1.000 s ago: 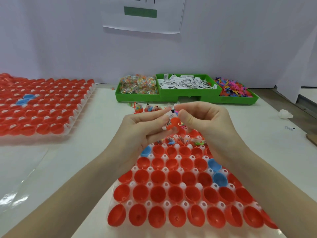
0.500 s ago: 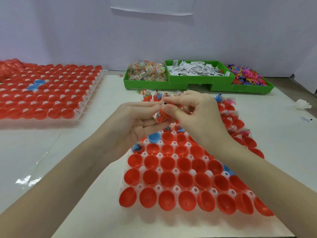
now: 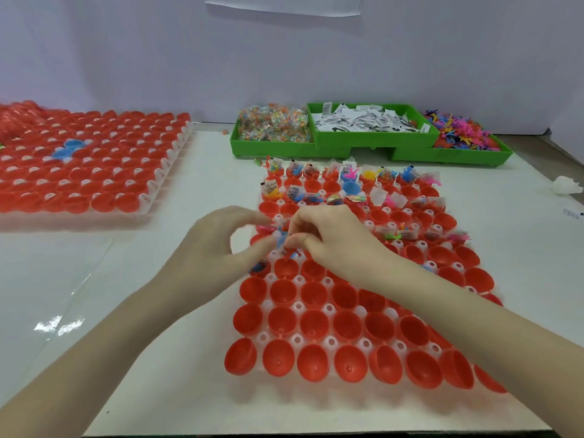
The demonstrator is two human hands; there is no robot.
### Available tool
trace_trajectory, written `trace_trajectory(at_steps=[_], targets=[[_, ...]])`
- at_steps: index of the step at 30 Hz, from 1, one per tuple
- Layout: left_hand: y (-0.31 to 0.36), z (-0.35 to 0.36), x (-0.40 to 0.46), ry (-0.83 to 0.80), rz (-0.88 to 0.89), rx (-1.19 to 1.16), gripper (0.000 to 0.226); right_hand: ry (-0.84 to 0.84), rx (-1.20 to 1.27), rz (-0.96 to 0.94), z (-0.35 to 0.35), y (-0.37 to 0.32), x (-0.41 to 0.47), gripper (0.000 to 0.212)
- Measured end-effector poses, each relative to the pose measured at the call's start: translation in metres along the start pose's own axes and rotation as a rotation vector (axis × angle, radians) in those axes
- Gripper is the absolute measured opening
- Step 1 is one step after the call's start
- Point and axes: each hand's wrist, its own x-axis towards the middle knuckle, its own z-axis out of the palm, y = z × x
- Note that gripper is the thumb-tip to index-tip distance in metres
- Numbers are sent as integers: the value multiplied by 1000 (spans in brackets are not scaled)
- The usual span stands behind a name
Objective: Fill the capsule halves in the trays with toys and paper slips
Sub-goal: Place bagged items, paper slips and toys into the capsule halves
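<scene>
While both hands meet over the near tray [image 3: 328, 308] of red capsule halves [image 3: 313, 324], the left hand [image 3: 218, 245] and right hand [image 3: 331, 238] pinch a small blue toy [image 3: 280, 240] between curled fingertips, blurred.

Red capsule halves [image 3: 313, 294]; green bins [image 3: 373, 143].

Two capsule trays [image 3: 148, 197] [image 3: 295, 338], three green bins [image 3: 271, 147] [image 3: 373, 142] [image 3: 448, 154], two hands [image 3: 218, 245] [image 3: 335, 238].

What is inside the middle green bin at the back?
The middle bin is heaped with small white paper slips printed in black. The heap covers the bottom, so anything under the slips cannot be seen.
</scene>
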Motion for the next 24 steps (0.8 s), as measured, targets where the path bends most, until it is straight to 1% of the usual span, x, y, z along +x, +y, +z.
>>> trace_trajectory(at_steps=[2,3,5,6,8,10,12,16,19,22,24], targets=[[-6,2,-4,-63,75,161,28,-14,-47,-20,4,2,-1,9],[-8,3,-5,-83,92,219,36,-24,-75,-33,6,3,-1,8],[-9,2,-8,-100,108,275,51,-43,-111,-62,8,3,-3,9],[-10,3,-8,-103,117,293,54,-48,-119,-79,9,3,-4,9],[-12,4,-9,-128,133,331,56,-65,-164,-128,9,1,-5,6],[-13,6,-9,-155,153,370,55,-114,-260,-189,8,0,-6,3],[-14,8,-9,-171,170,379,49,-164,-353,-252,7,-1,-7,10],[-16,11,-11,-185,184,375,56,-221,-472,-323,6,-6,-6,25],[-16,11,-11,-188,197,387,40,-228,-446,-264,6,-11,-3,25],[-15,11,-11,-191,211,394,34,-268,-325,-131,2,-12,0,23],[-14,10,-12,-190,216,397,31,-305,-241,-74,-2,-12,0,30]])
